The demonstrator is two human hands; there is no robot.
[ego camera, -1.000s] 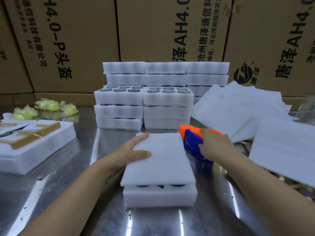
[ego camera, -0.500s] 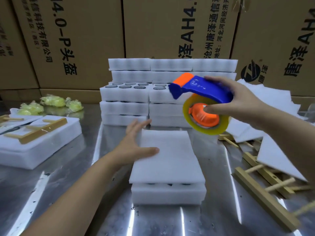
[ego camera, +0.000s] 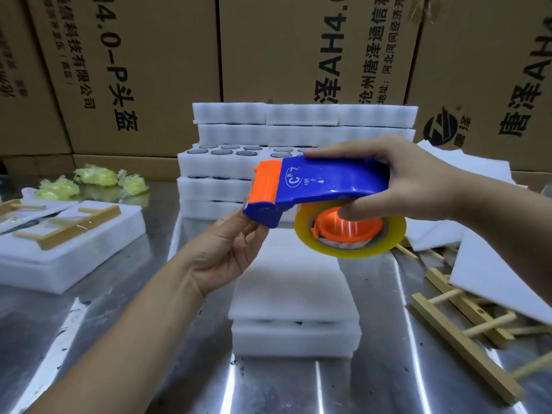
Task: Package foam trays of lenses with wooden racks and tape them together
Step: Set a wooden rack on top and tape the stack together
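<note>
Head view: the right hand (ego camera: 412,177) grips the tape dispenser (ego camera: 322,186) in the air above the middle of the surface (ego camera: 119,339), fingers over its blue top and thumb pressed into the orange hub of the tape roll (ego camera: 352,234). A second ago this dispenser lay on the surface beside the package; it has been lifted and turned with its orange cutter end toward the left. The left hand (ego camera: 227,252), which was flat on the foam sheet (ego camera: 294,282), has left it and come up under the dispenser's nose. Its fingertips touch the blue underside there, but whether they already pinch a loose tape end I cannot tell.

The package itself lies untouched below the hands: the foam sheet covers a foam tray (ego camera: 295,336), with dark lens edges showing in the gap between them. No tape is on it yet. Covering looks finished, so taping is probably the step now starting, beginning with drawing out a length of tape. More wooden racks (ego camera: 466,345) lie to the right, and the stack of filled trays (ego camera: 215,168) stands behind.
</note>
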